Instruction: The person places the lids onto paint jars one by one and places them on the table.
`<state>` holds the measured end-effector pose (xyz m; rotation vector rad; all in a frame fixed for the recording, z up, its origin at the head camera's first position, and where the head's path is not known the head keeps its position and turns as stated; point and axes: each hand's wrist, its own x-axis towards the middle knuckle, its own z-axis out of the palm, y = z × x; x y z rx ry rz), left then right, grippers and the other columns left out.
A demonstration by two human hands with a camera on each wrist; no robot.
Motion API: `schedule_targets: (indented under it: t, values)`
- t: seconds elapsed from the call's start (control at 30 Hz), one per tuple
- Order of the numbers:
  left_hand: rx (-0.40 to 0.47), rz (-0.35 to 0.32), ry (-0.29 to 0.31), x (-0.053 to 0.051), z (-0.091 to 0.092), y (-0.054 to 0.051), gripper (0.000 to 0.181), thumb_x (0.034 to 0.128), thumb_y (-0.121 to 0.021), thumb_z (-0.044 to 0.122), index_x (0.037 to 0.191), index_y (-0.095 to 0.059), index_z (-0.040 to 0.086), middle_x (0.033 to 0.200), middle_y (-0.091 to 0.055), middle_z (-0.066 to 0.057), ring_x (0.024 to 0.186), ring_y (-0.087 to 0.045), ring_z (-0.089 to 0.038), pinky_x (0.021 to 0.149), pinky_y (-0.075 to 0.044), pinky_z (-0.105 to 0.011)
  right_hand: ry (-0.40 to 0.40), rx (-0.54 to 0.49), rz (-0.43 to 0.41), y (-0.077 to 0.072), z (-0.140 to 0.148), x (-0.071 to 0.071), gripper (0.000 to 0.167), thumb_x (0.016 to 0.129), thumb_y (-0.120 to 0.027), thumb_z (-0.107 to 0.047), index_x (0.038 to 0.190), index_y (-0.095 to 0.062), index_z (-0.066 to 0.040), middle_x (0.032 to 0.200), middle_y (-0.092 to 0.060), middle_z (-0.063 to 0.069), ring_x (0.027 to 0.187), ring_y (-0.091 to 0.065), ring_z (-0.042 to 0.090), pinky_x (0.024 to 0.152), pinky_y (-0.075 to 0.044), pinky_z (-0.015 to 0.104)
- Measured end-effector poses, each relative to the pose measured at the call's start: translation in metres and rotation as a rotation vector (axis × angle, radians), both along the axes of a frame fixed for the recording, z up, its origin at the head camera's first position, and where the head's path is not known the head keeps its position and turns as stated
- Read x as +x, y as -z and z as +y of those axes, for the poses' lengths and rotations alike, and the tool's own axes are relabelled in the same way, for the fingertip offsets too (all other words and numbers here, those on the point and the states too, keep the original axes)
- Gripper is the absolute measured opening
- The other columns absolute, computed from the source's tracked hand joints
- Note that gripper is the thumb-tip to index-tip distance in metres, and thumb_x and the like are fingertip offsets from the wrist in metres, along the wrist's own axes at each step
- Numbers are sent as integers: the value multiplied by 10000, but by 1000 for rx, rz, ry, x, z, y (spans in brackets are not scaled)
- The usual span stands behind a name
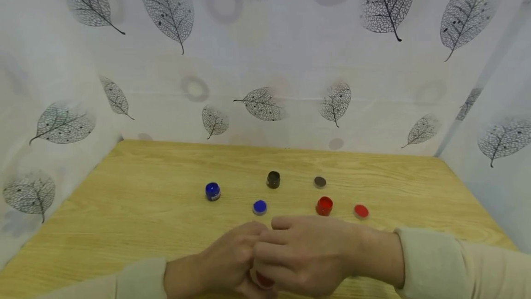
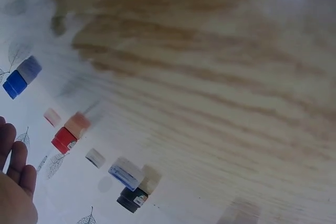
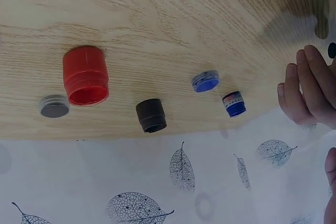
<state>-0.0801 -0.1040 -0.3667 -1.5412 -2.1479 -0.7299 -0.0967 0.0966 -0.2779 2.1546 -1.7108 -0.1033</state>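
Note:
In the head view my left hand and right hand meet low in the middle, over the table's near part. Between them shows a small paint jar with a dark red top and pale rim, mostly hidden by fingers. Both hands grip it with curled fingers. Ahead stand an open red paint jar with its red lid to the right, and an open black jar with a dark lid. To the left are an open blue jar and its blue lid.
A wooden table is bounded at the back and sides by a white leaf-print cloth. Near the left edge of the left wrist view stands another blue jar, beyond the red jar and its lid.

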Motion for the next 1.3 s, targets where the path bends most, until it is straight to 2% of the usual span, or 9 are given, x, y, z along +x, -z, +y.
schedule_targets:
  t: [0.07,0.17,0.37,0.53,0.73,0.87,1.0,1.17,1.3]
  values:
    - [2,-60,-7,1,0,0,360,819,-772,415,1096,-638,229,1033,-627,158,973,-559,39,933,-415,-103,43,12,-16,0,0,1,179,1023,-451,-306,982,-597,-212,923,-483,-104,764,-390,38,652,-289,181]
    - [23,-105,-21,2,1,1,376,829,-762,410,1136,-640,230,1101,-630,162,1017,-546,44,954,-417,-116,102,15,-25,1,1,1,225,1017,-468,-384,1014,-610,-210,961,-515,-100,786,-412,40,672,-314,183]
    - [74,-9,-64,1,3,4,342,735,-802,326,1020,-661,201,1004,-621,141,927,-545,22,888,-444,-116,189,-3,-5,3,1,-1,322,998,-476,-456,1063,-632,-182,1070,-600,-62,908,-538,78,749,-409,197]
    - [51,-1,-124,1,1,6,371,735,-801,329,1052,-683,178,1074,-651,118,989,-587,-16,946,-458,-153,251,-22,-22,6,1,-2,333,992,-465,-469,1019,-641,-188,1063,-637,-59,894,-556,81,729,-413,207]
    - [25,-2,-197,2,1,8,339,781,-779,400,1017,-716,165,1001,-679,121,933,-591,-4,883,-459,-147,324,-71,35,8,-1,-2,347,973,-439,-498,897,-596,-198,783,-468,-100,702,-373,78,614,-277,199]
    - [32,1,-267,3,2,9,378,754,-800,455,977,-734,157,917,-686,132,830,-561,7,788,-449,-144,375,-102,73,9,-3,-1,380,966,-412,-513,836,-575,-195,708,-432,-95,659,-357,96,591,-277,217]
    - [39,-25,-311,5,4,8,430,793,-768,517,1014,-746,149,907,-702,131,788,-552,17,743,-452,-150,428,-123,63,12,-4,-1,415,968,-406,-520,754,-556,-197,650,-420,-95,609,-342,102,574,-261,225]
    - [40,-44,-335,3,6,8,308,843,-742,485,886,-735,180,800,-668,143,749,-538,31,718,-442,-142,481,-195,93,17,-8,-1,502,970,-404,-492,569,-418,-191,545,-303,-69,497,-224,109,525,-142,244]
    - [73,-20,-312,1,8,8,191,779,-794,338,723,-669,205,671,-574,159,657,-463,43,664,-378,-96,537,-258,89,22,-12,1,553,948,-472,-479,498,-326,-193,501,-236,-69,465,-143,95,492,-81,233]
